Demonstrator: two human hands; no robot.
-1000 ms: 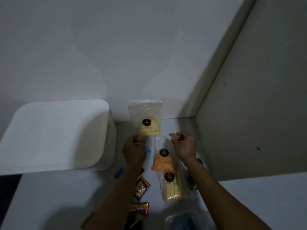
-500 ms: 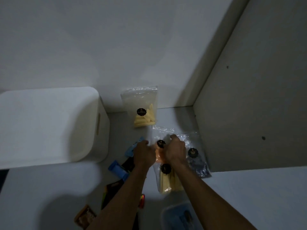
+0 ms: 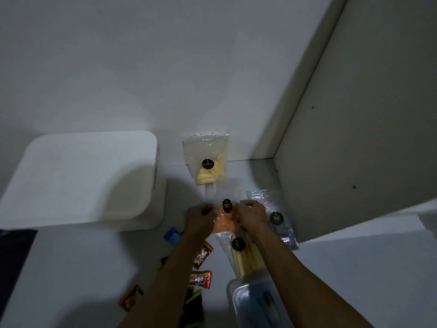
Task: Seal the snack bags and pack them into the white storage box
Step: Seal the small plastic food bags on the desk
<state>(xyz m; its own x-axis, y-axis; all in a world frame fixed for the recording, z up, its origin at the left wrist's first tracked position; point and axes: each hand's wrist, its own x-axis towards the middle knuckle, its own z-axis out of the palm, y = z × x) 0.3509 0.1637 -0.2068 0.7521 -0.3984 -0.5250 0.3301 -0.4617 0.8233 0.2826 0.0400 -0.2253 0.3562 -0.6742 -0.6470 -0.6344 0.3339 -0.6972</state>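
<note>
While small wrappers (image 3: 201, 255) and a clear container (image 3: 255, 304) lie nearest on the tabletop (image 3: 71, 268), the person's left hand (image 3: 201, 217) and right hand (image 3: 251, 215) meet further out over the orange snack bag (image 3: 224, 223). Each grip pinches a side of that bag near its top, so the sealing step looks to be in hand; the next move probably calls for pressing the mouth flat along its width. A pale stick bag (image 3: 246, 256) lies partly under the right wrist, and a dark bag (image 3: 277, 218) sits just beside it. Blue clips (image 3: 172, 235) lie near the left hand. Beyond, another yellow snack bag (image 3: 209, 166) leans against the wall, and the white storage box (image 3: 89, 178) stands at the left, lid on, which will need lifting before packing.
</note>
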